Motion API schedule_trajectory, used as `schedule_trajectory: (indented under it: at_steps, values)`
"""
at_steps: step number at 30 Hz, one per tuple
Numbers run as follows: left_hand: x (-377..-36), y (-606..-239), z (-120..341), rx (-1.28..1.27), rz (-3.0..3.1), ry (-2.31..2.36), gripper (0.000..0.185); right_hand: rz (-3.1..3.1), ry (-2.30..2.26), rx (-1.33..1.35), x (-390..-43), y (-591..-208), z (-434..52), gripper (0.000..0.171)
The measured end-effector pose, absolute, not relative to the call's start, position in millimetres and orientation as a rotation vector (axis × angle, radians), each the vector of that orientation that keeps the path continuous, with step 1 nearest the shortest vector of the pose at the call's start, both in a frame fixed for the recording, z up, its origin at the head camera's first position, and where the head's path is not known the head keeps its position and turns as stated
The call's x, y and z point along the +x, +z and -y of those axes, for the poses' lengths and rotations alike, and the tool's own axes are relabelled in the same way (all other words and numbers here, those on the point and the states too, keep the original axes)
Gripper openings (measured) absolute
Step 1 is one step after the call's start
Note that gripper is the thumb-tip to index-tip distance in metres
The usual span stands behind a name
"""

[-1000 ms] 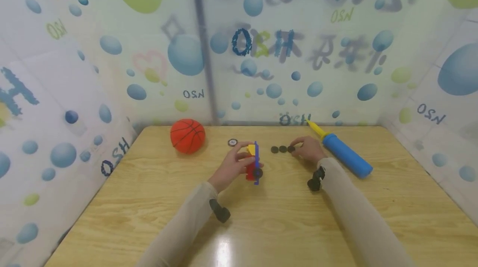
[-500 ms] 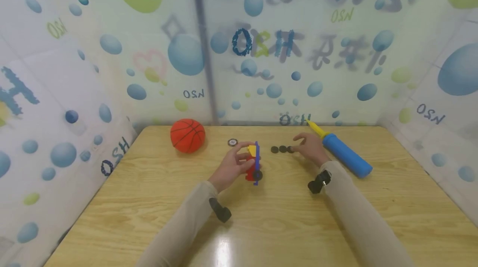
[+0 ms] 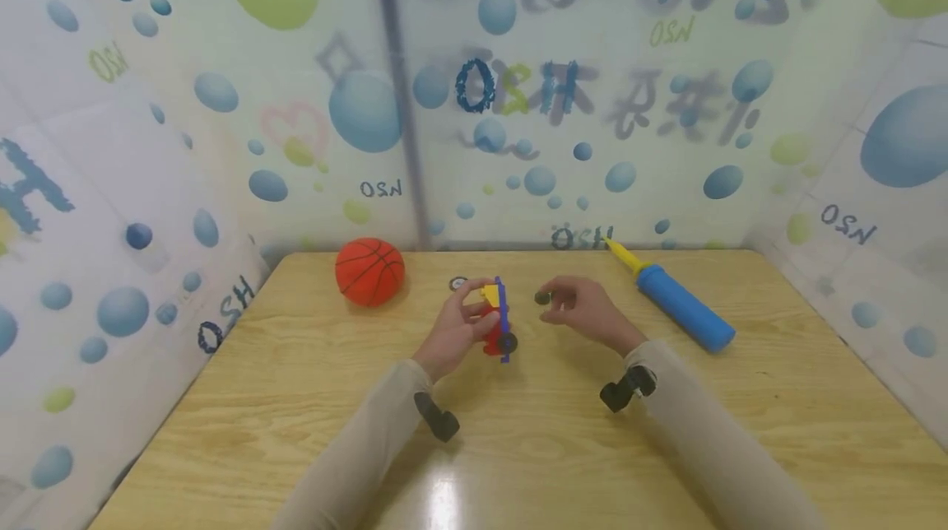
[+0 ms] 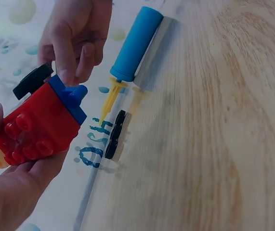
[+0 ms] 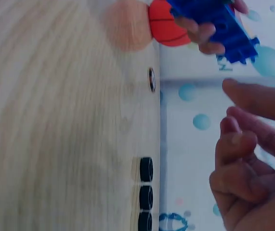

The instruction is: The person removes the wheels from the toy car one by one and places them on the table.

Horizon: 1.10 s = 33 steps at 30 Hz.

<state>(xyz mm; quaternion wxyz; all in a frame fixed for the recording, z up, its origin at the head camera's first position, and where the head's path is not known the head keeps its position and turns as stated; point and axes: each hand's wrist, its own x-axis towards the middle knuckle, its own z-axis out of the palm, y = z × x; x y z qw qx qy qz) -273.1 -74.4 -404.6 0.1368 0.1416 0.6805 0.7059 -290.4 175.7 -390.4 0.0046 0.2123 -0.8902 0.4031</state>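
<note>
The left hand [image 3: 455, 331] grips the light, rigid brick toy car [image 3: 494, 323] by its red body, while the right hand's [image 3: 585, 314] fingers hover loosely curled, apparently empty.

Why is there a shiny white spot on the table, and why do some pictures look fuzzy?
Head view: the white spot is lamp glare on the glossy table. Right wrist view: the right hand and basketball look soft and out of focus. Left wrist view: a dim, bluish cast.
</note>
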Motion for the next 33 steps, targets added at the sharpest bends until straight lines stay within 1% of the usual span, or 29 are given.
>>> schedule_trajectory:
  at_steps: [4,8,13,24,33]
  values:
    - [-271.3,-404.3,75.0,0.379,-1.984,2.049,0.052,2.709,1.342,0.892,-281.6,-391.8,-165.3,0.026]
    - [-269.9,-404.3,75.1,0.376,-1.981,2.054,0.051,2.663,1.452,0.995,-273.5,-393.3,-157.7,0.023]
    - [-270.5,-405.3,75.3,0.388,-1.985,2.049,0.052,2.648,1.441,1.060,-266.6,-394.4,-149.7,0.022]
    - [-270.4,-403.4,74.8,0.373,-1.980,2.046,0.050,2.689,1.466,1.122,-265.1,-399.6,-141.2,0.034]
    - [-268.9,-404.3,73.9,0.374,-1.978,2.067,0.047,2.697,1.513,1.126,-263.5,-401.9,-135.5,0.032]
